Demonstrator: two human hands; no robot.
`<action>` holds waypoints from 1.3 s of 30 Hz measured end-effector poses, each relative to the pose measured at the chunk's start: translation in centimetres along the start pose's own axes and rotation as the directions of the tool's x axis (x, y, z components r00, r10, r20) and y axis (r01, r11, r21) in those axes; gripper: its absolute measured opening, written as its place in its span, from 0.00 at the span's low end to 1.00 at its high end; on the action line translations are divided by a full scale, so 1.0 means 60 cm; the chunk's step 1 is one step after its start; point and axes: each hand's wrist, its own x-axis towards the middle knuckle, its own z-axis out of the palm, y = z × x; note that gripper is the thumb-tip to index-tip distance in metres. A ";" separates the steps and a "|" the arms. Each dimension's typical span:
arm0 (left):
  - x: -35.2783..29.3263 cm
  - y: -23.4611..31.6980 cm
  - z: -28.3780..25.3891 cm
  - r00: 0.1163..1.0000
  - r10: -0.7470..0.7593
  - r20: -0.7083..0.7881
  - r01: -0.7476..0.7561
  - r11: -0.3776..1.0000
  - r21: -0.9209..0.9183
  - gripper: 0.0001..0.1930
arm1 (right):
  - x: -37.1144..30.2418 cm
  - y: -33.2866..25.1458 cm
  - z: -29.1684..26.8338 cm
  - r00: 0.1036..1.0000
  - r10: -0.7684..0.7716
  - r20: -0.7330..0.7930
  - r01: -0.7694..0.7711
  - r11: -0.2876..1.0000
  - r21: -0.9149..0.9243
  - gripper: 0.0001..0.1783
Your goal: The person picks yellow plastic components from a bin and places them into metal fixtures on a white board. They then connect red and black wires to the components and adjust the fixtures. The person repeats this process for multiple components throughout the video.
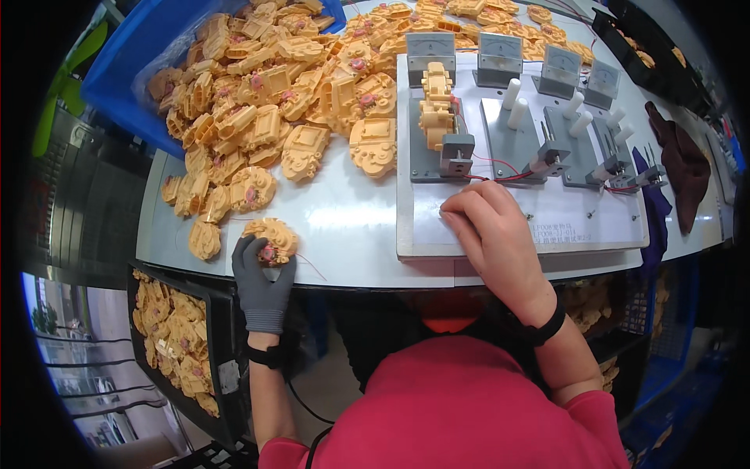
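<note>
Atop table (344, 227), apparently positioning: grasping yellow housing (276, 231) in left hand (264, 285), curling right hand (500, 238) over fixture (426, 227) with grip unclear, next likely requiring free wire (312, 266).

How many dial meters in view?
4, in a row along the far edge of the white board: leftmost meter, second meter, third meter, rightmost meter. None looks hidden.
</note>
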 end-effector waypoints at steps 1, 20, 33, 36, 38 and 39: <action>0.000 0.006 0.001 1.000 0.012 0.010 -0.012 1.000 -0.010 0.26 | 0.000 0.000 0.000 1.000 -0.006 -0.004 0.006 1.000 -0.012 0.04; 0.026 0.055 0.055 0.992 0.112 -0.050 -0.115 0.992 -0.045 0.27 | 0.000 0.003 0.004 0.999 -0.024 -0.021 0.024 0.999 -0.035 0.05; 0.014 0.056 0.028 0.995 0.092 -0.037 -0.099 0.957 -0.274 0.27 | -0.001 -0.004 0.005 0.999 0.032 -0.007 -0.032 0.999 -0.043 0.05; 0.009 0.073 -0.002 0.965 -0.192 0.177 0.251 0.495 -0.832 0.22 | -0.005 -0.008 0.003 0.999 0.049 -0.001 -0.049 0.998 0.049 0.06; 0.027 0.100 -0.045 0.905 -0.233 0.355 0.341 -0.099 -0.935 0.20 | -0.014 -0.009 -0.017 0.994 0.108 -0.022 -0.103 0.977 0.186 0.09; 0.023 0.084 -0.051 0.906 -0.196 0.374 0.359 -0.110 -0.927 0.20 | -0.022 -0.008 -0.029 0.989 0.134 -0.064 -0.113 0.960 0.257 0.09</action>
